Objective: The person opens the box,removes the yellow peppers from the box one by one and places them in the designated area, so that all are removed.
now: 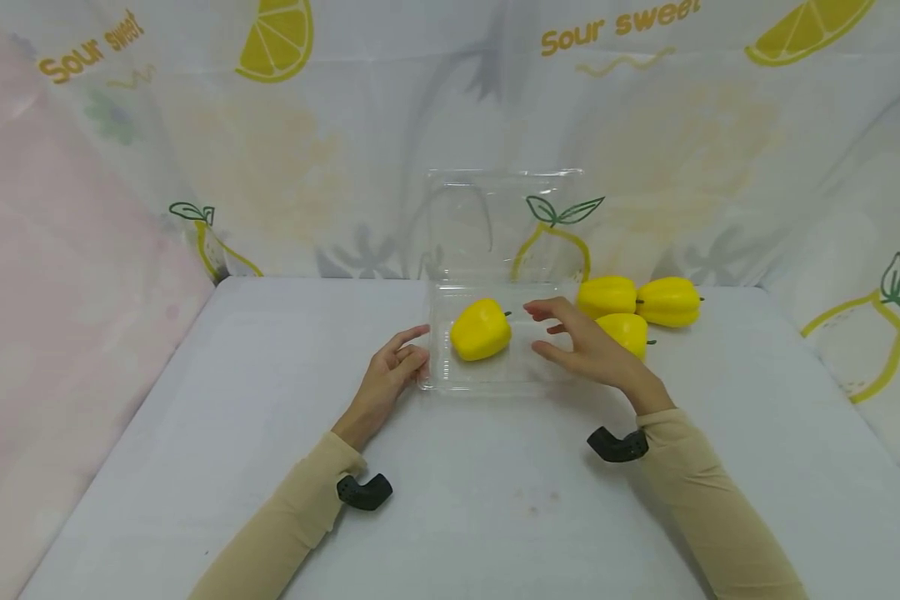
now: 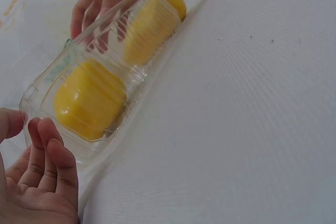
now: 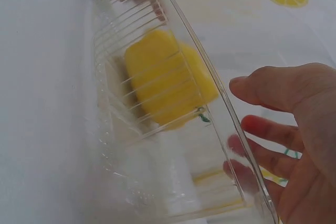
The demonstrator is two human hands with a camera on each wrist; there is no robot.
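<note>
A clear plastic clamshell container (image 1: pixel 495 385) lies on the table with its lid (image 1: pixel 465 225) raised at the back. Inside its left half rests a yellow bell pepper (image 1: pixel 482 330), the green stem pointing right. My left hand (image 1: pixel 392 375) holds the container's left edge, its curled fingers (image 2: pixel 62 161) against the outer wall and the thumb at the rim. Over the container's right side hovers my right hand (image 1: pixel 581 343), thumb and fingers spread apart with nothing between them. Through the clear wall, the right wrist view shows the same pepper (image 3: pixel 163 77).
Three more yellow bell peppers sit together right of the container: one at the back left (image 1: pixel 606 296), one at the right (image 1: pixel 669 302), and one in front (image 1: pixel 628 332), partly behind my right hand. A lemon-print curtain (image 1: pixel 375 150) hangs behind the white table (image 1: pixel 480 508).
</note>
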